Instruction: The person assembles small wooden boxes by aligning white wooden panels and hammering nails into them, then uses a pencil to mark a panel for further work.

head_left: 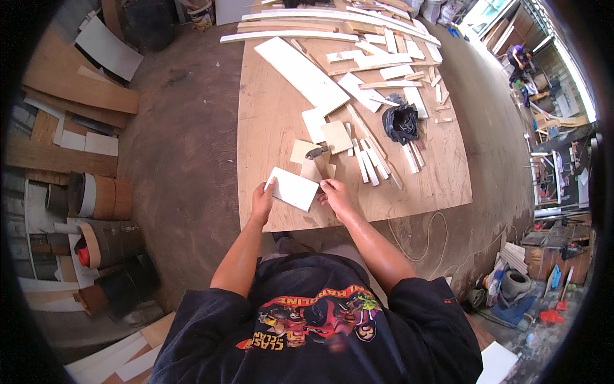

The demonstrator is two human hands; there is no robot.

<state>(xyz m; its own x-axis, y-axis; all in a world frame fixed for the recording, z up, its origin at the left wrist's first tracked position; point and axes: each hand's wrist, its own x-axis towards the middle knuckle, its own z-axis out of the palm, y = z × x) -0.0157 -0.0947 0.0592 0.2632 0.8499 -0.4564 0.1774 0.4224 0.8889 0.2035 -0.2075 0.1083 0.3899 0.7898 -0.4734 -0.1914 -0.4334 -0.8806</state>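
Over the near edge of the table, my left hand (262, 201) grips the left side of a small white rectangular board (293, 189), its thumb on top. My right hand (337, 198) is beside the board's right corner with thumb and fingers pressed together; what they pinch, if anything, is too small to make out. Just beyond the board lies a hammer (317, 155) with a dark head, its wooden handle pointing back toward my right hand. Thin square wood pieces (336, 137) lie around and under the hammer.
A long white board (304, 75), narrow wood strips (369, 161) and many offcuts cover the far part of the wooden table (435, 185). A black plastic bag (401, 123) sits at right. A cord (441, 233) trails on the floor. Sheet rolls (105, 195) are stacked left; another person (518, 61) is far right.
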